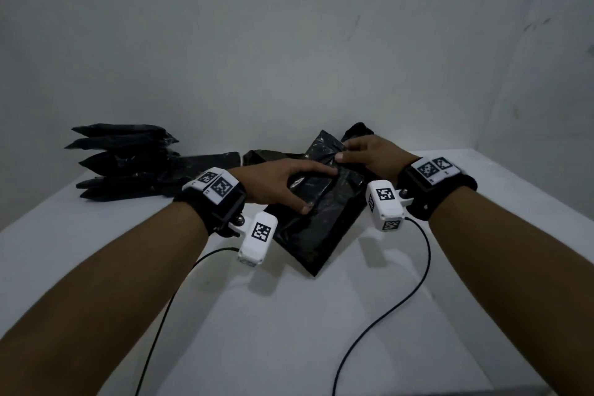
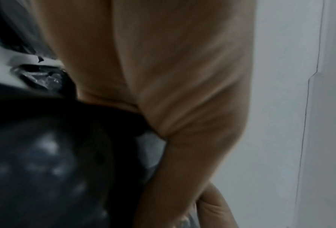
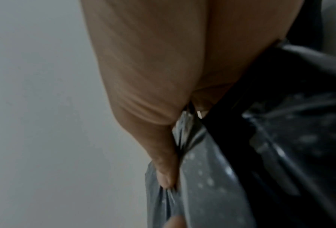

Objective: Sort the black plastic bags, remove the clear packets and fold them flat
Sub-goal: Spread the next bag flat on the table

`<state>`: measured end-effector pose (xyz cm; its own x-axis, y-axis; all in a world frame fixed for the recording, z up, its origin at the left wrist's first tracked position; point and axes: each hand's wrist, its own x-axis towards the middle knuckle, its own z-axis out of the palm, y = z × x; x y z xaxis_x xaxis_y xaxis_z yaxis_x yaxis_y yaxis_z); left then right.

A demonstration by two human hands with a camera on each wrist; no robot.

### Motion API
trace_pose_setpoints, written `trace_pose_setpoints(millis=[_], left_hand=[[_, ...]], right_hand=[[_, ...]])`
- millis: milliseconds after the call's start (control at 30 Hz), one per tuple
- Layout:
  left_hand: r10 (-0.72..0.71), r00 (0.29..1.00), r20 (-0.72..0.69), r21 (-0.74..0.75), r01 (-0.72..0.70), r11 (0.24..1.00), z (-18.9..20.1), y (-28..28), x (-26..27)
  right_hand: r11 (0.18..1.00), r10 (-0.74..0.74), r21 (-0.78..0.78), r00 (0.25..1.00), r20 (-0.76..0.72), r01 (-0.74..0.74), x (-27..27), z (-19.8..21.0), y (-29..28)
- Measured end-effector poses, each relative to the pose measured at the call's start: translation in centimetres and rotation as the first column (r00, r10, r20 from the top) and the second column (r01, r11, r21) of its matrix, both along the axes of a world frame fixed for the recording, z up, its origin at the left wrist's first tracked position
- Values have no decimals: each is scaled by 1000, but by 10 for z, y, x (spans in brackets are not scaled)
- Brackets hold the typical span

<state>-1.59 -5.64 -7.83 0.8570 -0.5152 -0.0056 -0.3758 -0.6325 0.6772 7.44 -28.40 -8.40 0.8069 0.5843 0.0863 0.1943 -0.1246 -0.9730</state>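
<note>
A crinkled black plastic bag [image 1: 321, 225] lies slanted on the white table [image 1: 289, 315] in front of me. My left hand [image 1: 318, 190] rests flat on its middle, fingers stretched out and thumb spread, spanning a raised rectangular shape under the plastic. Close up, the left palm [image 2: 173, 77] sits over the shiny black bag [image 2: 46, 169]. My right hand [image 1: 340, 156] pinches the bag's far end, where the plastic gathers into wrinkles. In the right wrist view the thumb [image 3: 163, 162] squeezes bunched bag plastic [image 3: 280, 138]. No clear packet shows.
A stack of several folded black bags [image 1: 128, 164] sits at the back left. Another black bag [image 1: 212, 161] lies flat between that stack and my hands. Wrist-camera cables [image 1: 414, 270] trail over the near table. A grey wall stands close behind.
</note>
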Motion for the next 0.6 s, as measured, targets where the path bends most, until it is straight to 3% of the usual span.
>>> trace_pose_setpoints(millis=[100,167,267,433,600], left_hand=[[28,1000,5,-107,-27,994,-5,-4,2],[61,998,12,-193,-57,980,-8,-3,3],[112,989,99,-273,-81,959,-13,-5,7],[154,975,159,-411,-76,908,-22,-28,16],[127,974,188,-435,-33,900,-31,-52,30]], right_hand=[[990,-110,89,994,-21,112,-2,0,-6],[964,-171,176,974,-150,197,-4,-1,-13],[950,-150,216,935,-322,227,-12,-6,-24],[990,-35,133,987,-154,56,-31,-19,-31],[975,-3,218,989,-145,35,-25,-34,-45]])
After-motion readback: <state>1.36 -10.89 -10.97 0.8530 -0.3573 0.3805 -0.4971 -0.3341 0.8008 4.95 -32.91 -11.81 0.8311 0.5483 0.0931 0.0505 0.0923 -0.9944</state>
